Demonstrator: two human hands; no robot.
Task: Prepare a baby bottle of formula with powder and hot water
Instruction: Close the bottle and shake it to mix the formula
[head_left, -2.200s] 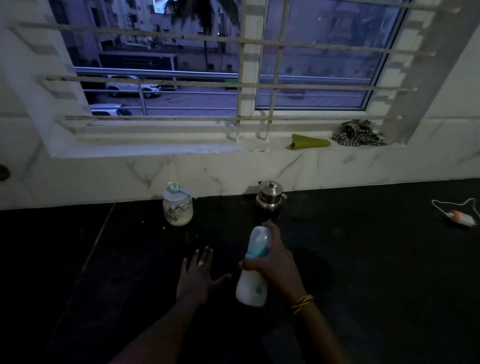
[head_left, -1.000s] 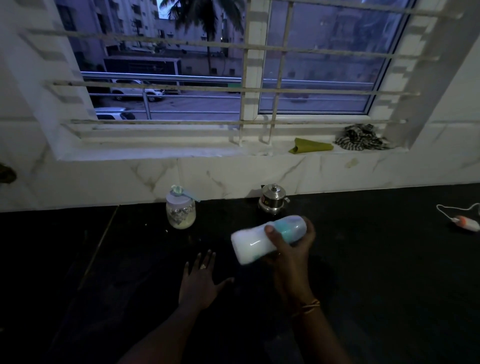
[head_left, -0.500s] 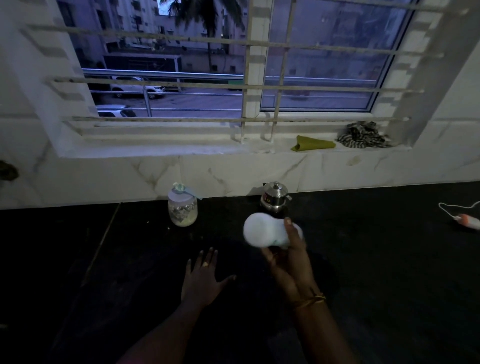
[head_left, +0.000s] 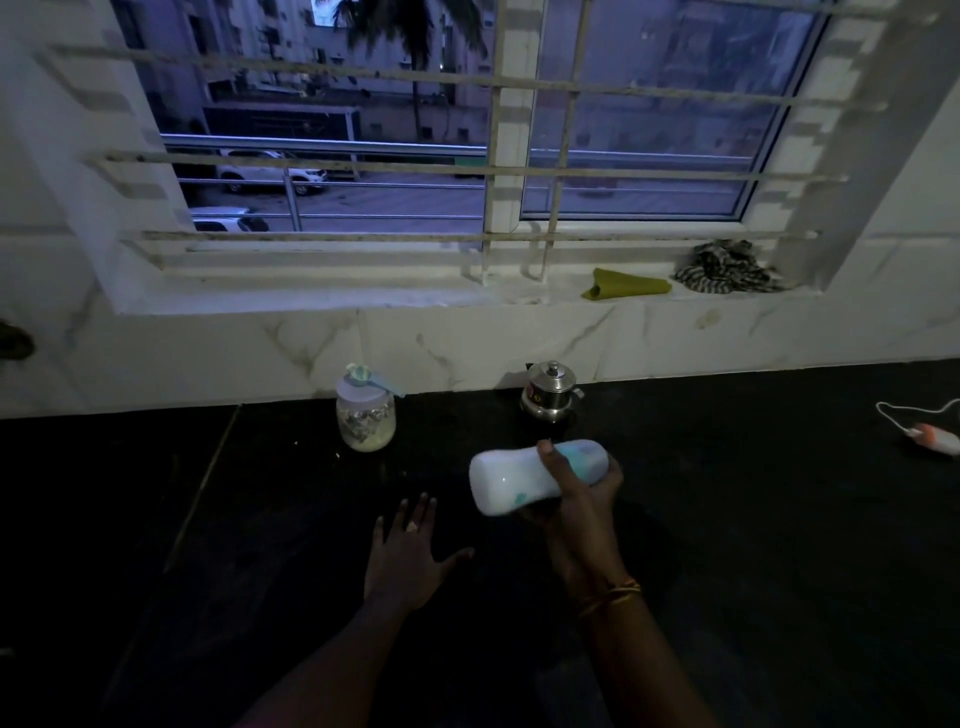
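Observation:
My right hand (head_left: 582, 499) grips a baby bottle (head_left: 511, 480) full of white liquid, held sideways above the black counter (head_left: 779, 545) with its base pointing left and its teal cap end under my fingers. My left hand (head_left: 408, 556) lies flat on the counter with fingers spread, apart from the bottle. A powder jar (head_left: 365, 415) with a pale lid and a teal scoop (head_left: 371, 378) on top stands at the back wall. A small steel kettle (head_left: 550, 392) with a lid stands to its right.
A white cable with an orange plug (head_left: 932, 436) lies at the far right of the counter. On the window sill rest a green cloth (head_left: 626, 285) and a striped cloth (head_left: 727, 267). Barred window behind. The light is dim.
The right hand has been swinging the bottle: upright 2.2 s ago, tilted sideways, then base toward me, now sideways again. The left hand has stayed flat on the counter.

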